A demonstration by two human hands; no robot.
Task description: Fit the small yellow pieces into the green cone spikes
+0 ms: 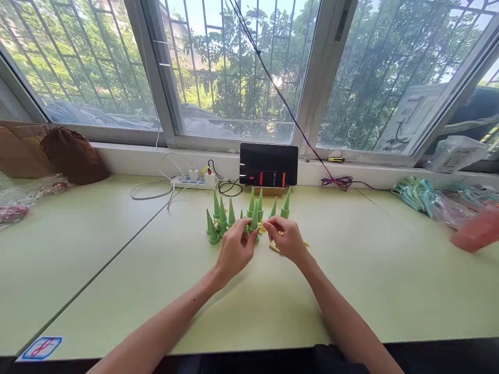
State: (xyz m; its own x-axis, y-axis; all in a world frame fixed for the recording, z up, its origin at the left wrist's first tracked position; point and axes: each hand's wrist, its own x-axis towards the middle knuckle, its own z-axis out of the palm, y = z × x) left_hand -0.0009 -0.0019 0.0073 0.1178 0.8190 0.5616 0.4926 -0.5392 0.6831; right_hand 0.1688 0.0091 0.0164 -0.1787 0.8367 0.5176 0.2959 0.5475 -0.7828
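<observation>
Several green cones (222, 221) with wider round bases stand upright in a cluster at the middle of the table. My left hand (236, 244) is closed around the lower part of one green cone (254, 218), its tip pointing up. Close to its right side, my right hand (286, 236) has thumb and fingers pinched together; whatever is between them is too small to make out. Small yellow pieces (262, 228) lie between my two hands. A yellow stick-like piece (274, 248) rests on the table under my right hand.
Behind the cones, a black tablet (268, 161) leans by the windowsill. A power strip (193, 182) with white cables lies to its left. A brown bag (76, 156) sits far left; plastic-wrapped bundles (417, 197) and a red packet (477, 228) lie at right.
</observation>
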